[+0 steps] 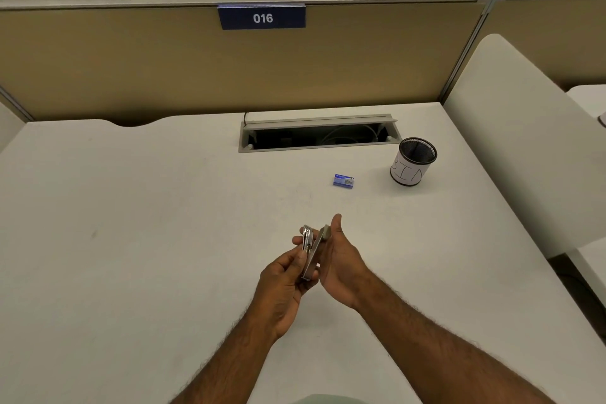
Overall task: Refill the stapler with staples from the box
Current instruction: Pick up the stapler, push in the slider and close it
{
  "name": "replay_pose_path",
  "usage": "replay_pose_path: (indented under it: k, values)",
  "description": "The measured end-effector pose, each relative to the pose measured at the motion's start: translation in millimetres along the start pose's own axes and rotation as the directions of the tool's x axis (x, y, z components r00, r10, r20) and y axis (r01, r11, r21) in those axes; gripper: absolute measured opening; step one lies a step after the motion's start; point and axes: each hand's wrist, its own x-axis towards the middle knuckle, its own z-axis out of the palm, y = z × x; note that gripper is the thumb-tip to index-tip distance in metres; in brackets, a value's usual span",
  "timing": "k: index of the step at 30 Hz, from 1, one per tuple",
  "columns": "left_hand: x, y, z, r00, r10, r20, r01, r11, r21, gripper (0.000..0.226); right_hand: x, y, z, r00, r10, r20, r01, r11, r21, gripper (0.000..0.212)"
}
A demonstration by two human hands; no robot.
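Held above the near middle of the white desk [131, 223], between both hands: a small metal stapler [310, 252], swung open into a narrow V. Hinged end low and toward the person, both arms of the V pointing away toward the partition, long axis running near-to-far with a slight lean to the right. Left branch, the shiny staple channel, tipped near upright; right branch, the cover with a pale grey end, splayed off to the right.

Left hand [285, 285] wrapped around the lower part of the stapler, thumb laid along the channel, fingers curled behind it and gripping. Right hand [341, 259] against the cover from the right side, fingers extended forward and fairly straight, thumb up beside the grey tip; whether pinching or only bracing, cannot tell.

Farther back and to the right, lying flat on the desk well apart from the hands: a small blue staple box [343, 180], closed as far as can be seen. Beyond that, a black mesh cup [414, 161] with a white paper label, upright.
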Motion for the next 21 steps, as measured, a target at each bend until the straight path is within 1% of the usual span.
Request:
replay_pose_path:
  k: [2, 5, 8, 10, 13, 17, 21]
  values:
    - [-2, 0, 2, 1.0, 0.013, 0.017, -0.014, 0.998, 0.056, 0.026, 4, 1, -2, 0.999, 0.03, -0.014, -0.029, 0.998, 0.063, 0.074]
    - [-5, 0, 9, 0.999, 0.044, 0.033, -0.048, 0.987, 0.151, 0.025, 10, 5, -3, 0.995, 0.091, -0.035, -0.082, 0.977, 0.198, 0.065]
    - [-7, -1, 16, 0.995, 0.094, -0.022, -0.085, 0.96, 0.268, 0.028, 15, 8, -5, 0.989, 0.143, -0.029, -0.127, 0.941, 0.313, 0.064]
    - [-8, -2, 18, 0.989, 0.125, -0.079, -0.09, 0.933, 0.349, 0.032, 17, 8, -7, 0.986, 0.168, -0.025, -0.149, 0.927, 0.344, 0.064]
    - [-9, -2, 22, 0.978, 0.174, -0.118, -0.105, 0.891, 0.442, 0.031, 18, 9, -8, 0.983, 0.185, -0.016, -0.166, 0.917, 0.363, 0.064]
    - [-11, -4, 24, 0.969, 0.199, -0.146, -0.105, 0.869, 0.484, 0.024, 17, 10, -8, 0.981, 0.194, 0.001, -0.178, 0.901, 0.396, 0.062]
    - [-11, -5, 25, 0.967, 0.192, -0.168, -0.08, 0.853, 0.515, 0.022, 16, 12, -8, 0.98, 0.2, -0.013, -0.179, 0.904, 0.388, 0.063]
